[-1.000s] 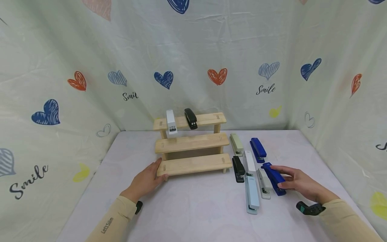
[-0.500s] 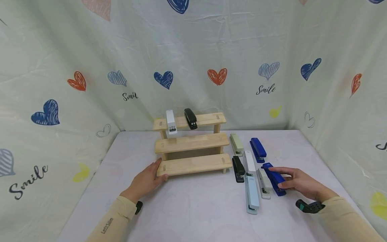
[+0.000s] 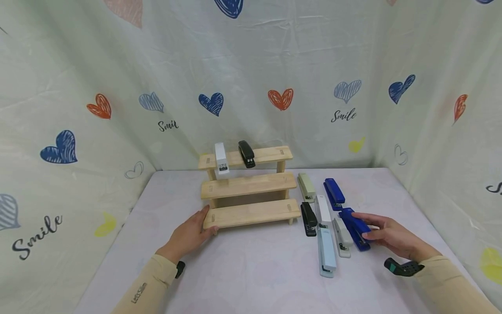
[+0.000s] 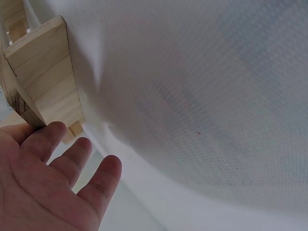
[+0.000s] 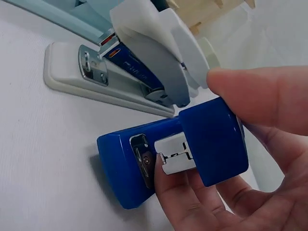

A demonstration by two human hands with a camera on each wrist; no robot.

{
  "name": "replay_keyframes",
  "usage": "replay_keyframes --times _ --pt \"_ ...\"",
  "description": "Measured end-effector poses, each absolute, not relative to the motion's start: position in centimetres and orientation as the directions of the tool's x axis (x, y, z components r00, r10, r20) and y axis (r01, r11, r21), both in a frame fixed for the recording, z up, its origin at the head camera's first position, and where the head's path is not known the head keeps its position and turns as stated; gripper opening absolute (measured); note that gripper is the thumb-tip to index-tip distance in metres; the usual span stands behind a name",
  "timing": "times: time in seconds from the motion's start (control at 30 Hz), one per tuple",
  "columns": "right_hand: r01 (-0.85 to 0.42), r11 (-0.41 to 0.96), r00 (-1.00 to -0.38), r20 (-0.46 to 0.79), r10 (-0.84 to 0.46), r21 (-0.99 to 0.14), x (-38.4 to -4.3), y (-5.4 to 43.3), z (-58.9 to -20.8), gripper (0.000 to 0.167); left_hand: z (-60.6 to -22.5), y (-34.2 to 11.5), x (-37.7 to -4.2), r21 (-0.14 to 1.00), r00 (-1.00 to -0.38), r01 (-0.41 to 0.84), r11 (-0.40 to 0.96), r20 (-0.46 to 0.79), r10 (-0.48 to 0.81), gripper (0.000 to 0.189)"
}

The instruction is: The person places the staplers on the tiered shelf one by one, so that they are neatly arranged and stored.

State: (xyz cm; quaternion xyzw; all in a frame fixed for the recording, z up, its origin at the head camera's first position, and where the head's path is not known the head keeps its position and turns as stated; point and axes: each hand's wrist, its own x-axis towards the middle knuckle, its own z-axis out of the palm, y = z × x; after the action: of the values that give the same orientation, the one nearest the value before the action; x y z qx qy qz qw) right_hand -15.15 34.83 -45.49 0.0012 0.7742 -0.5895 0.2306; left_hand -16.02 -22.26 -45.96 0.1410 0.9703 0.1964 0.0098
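Note:
My left hand [image 3: 190, 229] holds the left end of the three-tier wooden shelf [image 3: 251, 214] at its lowest board. In the left wrist view, several fingers [image 4: 103, 180] reach past the board's edge, while the thumb is out of sight. My right hand [image 3: 396, 235] pinches a blue stapler [image 3: 353, 222] between thumb and fingers. The right wrist view shows its upper arm [image 5: 214, 142] apart from the base [image 5: 120, 171], with fingertips beside the pale magazine. Close by lies a white-grey stapler [image 3: 342, 237]; a second blue stapler [image 3: 334, 194] is just behind.
On the top board stand a white stapler [image 3: 221, 158] and a black stapler [image 3: 246, 153]. Between shelf and right hand lie a pale green stapler [image 3: 306, 186], a black stapler [image 3: 308, 219], a white stapler [image 3: 323, 209] and a light blue stapler [image 3: 326, 250]. A printed curtain [image 3: 251, 56] surrounds the table.
The blue stapler under my right hand has tilted slightly, and some of its metal underside now shows. The right fingers have shifted a little; my left hand and the shelf stay put.

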Motion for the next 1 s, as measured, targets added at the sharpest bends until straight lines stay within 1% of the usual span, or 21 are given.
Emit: replay_keyframes --times 0.2,0.37,0.47,0.67,1.0 --pt "0.245 0.384 -0.900 -0.356 -0.251 -0.890 -15.01 34.52 -45.59 0.066 -45.93 -22.27 -16.05 0.387 -0.961 0.264 0.884 0.030 0.274 0.081" --pt "0.186 0.479 -0.891 -0.353 -0.285 -0.858 -15.09 34.43 -45.19 0.065 -46.04 -22.26 -16.10 0.389 -0.960 0.265 0.882 0.026 0.277 0.081" --pt "0.177 0.498 -0.879 -0.364 -0.309 -0.849 -15.29 34.47 -44.91 0.065 -46.15 -22.29 -16.11 0.389 -0.961 0.265 0.883 0.025 0.277 0.081" --pt "0.210 0.454 -0.867 -0.380 -0.323 -0.866 -15.49 34.42 -44.86 0.066 -46.43 -22.44 -16.20 0.388 -0.959 0.272 0.880 0.031 0.282 0.082" --pt "0.271 0.335 -0.901 -0.360 -0.243 -0.903 -15.33 34.65 -45.51 0.071 -46.64 -22.65 -16.44 0.371 -0.957 0.282 0.885 0.050 0.284 0.082"
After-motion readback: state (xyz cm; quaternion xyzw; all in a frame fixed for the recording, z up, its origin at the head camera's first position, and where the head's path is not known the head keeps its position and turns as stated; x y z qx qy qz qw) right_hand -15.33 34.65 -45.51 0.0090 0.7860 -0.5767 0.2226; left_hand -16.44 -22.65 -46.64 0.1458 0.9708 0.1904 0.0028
